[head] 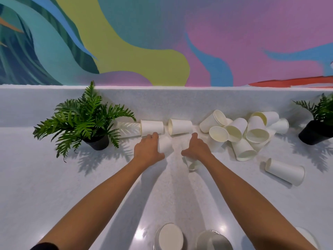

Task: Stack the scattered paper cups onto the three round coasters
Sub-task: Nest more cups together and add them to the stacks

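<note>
Left hand [148, 149]: fingers curled round the left cup [165, 144], which lies on its side at the hand's 3 o'clock.
Right hand [196, 148]: covers the right cup [193, 164]; we cannot tell whether it grips.
Cup pile [239, 134]: at 2 o'clock from the right hand, on the counter [54, 186].
Coasters [170, 235]: at 6 o'clock, nearest our body.
Procedure: we judge it best to squeeze lightly, lift clear, turn each cup upright, and seat it centred on a coaster.
</note>
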A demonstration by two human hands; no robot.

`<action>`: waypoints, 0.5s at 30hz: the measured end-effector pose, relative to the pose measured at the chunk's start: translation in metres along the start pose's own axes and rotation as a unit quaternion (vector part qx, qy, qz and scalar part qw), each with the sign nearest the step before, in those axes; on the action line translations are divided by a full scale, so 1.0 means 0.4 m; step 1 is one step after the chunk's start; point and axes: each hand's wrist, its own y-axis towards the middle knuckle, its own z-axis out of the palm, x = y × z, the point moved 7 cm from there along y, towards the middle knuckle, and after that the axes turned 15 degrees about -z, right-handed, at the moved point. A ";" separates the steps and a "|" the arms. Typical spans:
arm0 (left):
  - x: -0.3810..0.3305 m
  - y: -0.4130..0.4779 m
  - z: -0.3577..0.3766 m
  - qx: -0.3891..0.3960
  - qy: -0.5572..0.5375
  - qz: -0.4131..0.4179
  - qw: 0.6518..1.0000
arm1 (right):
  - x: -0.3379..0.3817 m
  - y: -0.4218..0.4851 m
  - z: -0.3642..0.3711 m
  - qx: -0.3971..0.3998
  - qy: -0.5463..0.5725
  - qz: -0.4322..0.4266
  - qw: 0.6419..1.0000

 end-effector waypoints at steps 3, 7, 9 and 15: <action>0.006 -0.028 -0.041 0.027 -0.102 -0.041 0.994 | 0.011 -0.037 -0.041 -0.025 0.025 -0.023 0.999; 0.011 -0.085 -0.077 0.114 -0.345 -0.131 0.923 | 0.015 -0.118 -0.110 -0.071 0.067 -0.043 0.994; -0.007 -0.124 -0.088 0.163 -0.449 -0.156 0.865 | 0.013 -0.169 -0.146 -0.094 0.089 -0.049 0.990; -0.115 -0.255 -0.120 0.227 -0.539 -0.120 0.802 | -0.035 -0.337 -0.224 -0.183 0.158 -0.066 0.968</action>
